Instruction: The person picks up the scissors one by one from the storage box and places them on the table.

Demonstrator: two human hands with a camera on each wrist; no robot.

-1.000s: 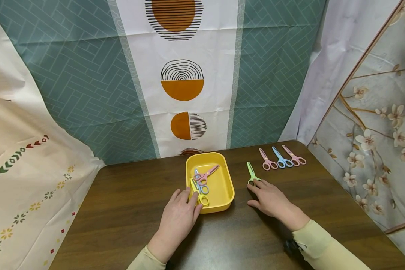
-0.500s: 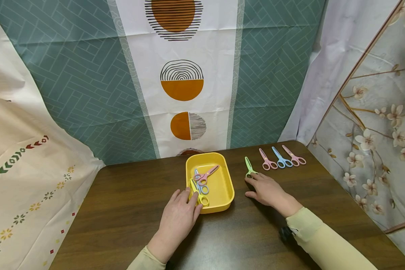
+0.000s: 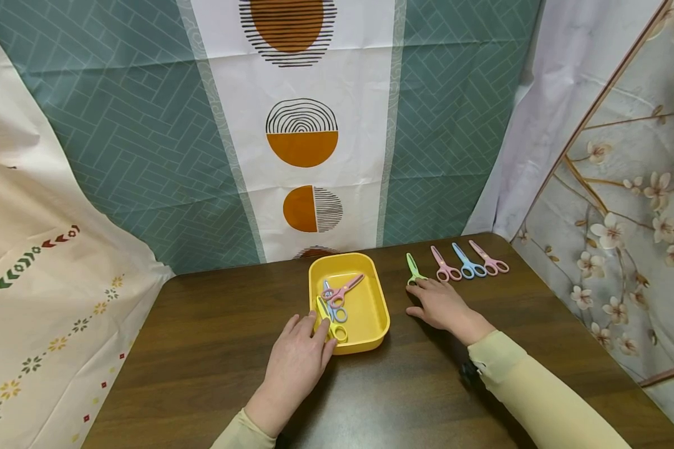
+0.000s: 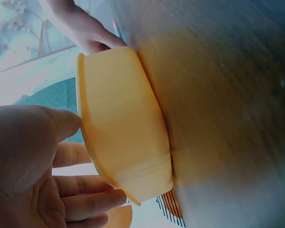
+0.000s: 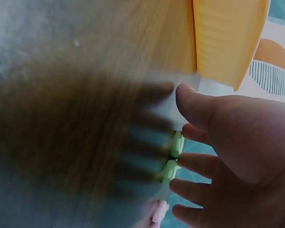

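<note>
While the left hand (image 3: pixel 297 354) rests at the near left corner of the yellow tray (image 3: pixel 379 305), the right hand (image 3: pixel 441 304) has its fingertips on the handle loops of the green scissors (image 3: pixel 412 268), which lie flat on the worktop (image 3: pixel 224 349) to the right of the tray. Those scissors lie just beyond the right hand, toward the far edge, with their long axis running away from the person: blade tips farthest off and leaning slightly left, handles nearest the fingers. The right hand is clearly the nearer one, since the tray comes between the scissors and the left hand. In the right wrist view the right fingers are straight and spread, touching the loops while the thumb stands apart, so nothing is pinched. The left fingers are loosely extended, with thumb and fingers against the tray's rim. Just right of the green scissors come the inner pink scissors (image 3: pixel 442 265), then the row's blue scissors (image 3: pixel 465 262) and the outer pink scissors (image 3: pixel 485 259), all lying handles toward the person, tips leaning left. Within the tray, the yellow scissors (image 3: pixel 333 327), the tray's blue scissors (image 3: pixel 331 310) and the tray's pink scissors (image 3: pixel 344 290) overlap on the left side.
</note>
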